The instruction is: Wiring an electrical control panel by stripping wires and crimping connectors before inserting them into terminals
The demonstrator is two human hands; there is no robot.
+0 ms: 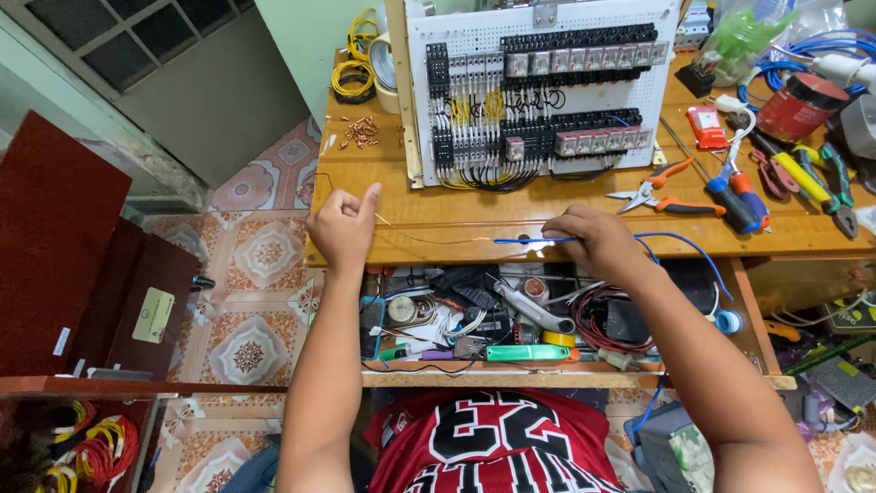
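Jersey (pixel 493 443): red with white print, at the bottom edge, closest to view.
Left hand (pixel 344 226): closed in a fist, thumb up, pinching one end of a thin yellow wire (pixel 429 238).
Right hand (pixel 598 242): fingers curled down, pressing a blue wire (pixel 525 240) to the bench (pixel 474 210).
Wires: stretched between the hands, along the bench's front edge.
Drawer (pixel 547 329): open below the hands, full of tools.
Panel (pixel 543 87): white, upright behind them.
Pliers (pixel 662 192): orange-handled, right of the panel.

One perforated control panel (pixel 538 91) stands at upper centre; two hands, left hand (pixel 342 226) and right hand (pixel 598 239), one blue wire (pixel 525 240), one red can (pixel 801 105) upper right.
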